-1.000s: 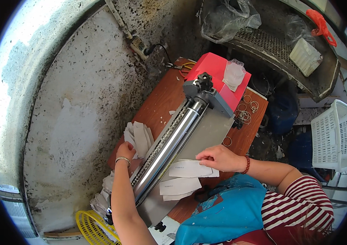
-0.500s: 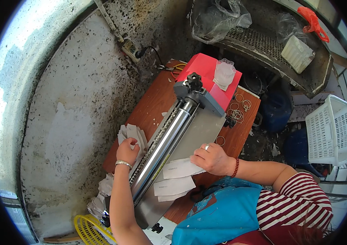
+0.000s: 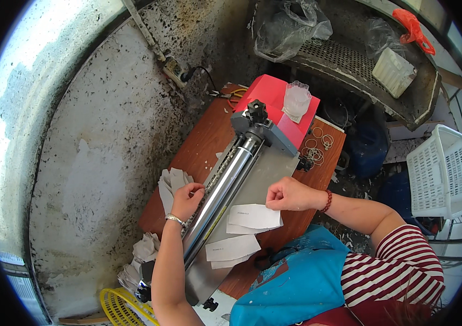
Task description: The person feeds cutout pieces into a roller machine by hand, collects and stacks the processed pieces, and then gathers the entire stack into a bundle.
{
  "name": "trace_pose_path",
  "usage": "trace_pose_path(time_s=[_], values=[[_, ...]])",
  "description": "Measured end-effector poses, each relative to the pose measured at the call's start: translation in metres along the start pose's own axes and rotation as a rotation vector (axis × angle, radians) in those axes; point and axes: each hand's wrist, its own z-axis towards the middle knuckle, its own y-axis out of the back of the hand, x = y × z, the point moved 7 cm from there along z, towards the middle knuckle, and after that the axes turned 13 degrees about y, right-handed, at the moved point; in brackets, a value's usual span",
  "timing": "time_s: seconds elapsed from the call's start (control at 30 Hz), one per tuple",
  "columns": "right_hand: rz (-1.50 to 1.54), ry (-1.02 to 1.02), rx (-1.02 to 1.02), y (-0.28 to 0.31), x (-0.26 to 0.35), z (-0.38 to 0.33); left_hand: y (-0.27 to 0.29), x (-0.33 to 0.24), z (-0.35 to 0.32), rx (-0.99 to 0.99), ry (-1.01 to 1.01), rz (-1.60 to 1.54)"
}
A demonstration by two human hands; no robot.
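My left hand (image 3: 188,200) is at the roller's left side, fingers curled together by the silver metal roller (image 3: 222,196); nothing can be made out between them. My right hand (image 3: 294,194) is closed, with thumb and fingertips at the upper right corner of a white printed piece (image 3: 255,216), which looks like paper or thin fabric. That piece overlaps another on the grey metal plate of the roller machine. Nearer to me lies a second group of white pieces (image 3: 232,248). Beyond the roller, more white pieces (image 3: 169,189) are heaped beside my left hand.
A red machine housing (image 3: 263,93) with a clear plastic cup (image 3: 297,99) on it stands at the far end. Rubber bands (image 3: 312,152) lie on the brown tabletop (image 3: 201,142). Crumpled white pieces (image 3: 145,249) and a yellow basket (image 3: 117,305) are at lower left; a white crate (image 3: 440,174) stands right.
My right hand moved up and slightly right, and the upper white pieces shifted up and right with it. My left hand moved right, from the heaped pieces toward the roller.
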Motion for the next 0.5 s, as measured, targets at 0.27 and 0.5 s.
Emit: trace_pose_path(time_s=[0.27, 0.5], values=[[0.273, -0.186, -0.087, 0.003, -0.016, 0.026, -0.018, -0.021, 0.012, 0.048, 0.033, 0.124], [-0.145, 0.261, -0.234, 0.002, 0.019, 0.025, -0.014, -0.012, 0.029, 0.072, 0.082, 0.066]])
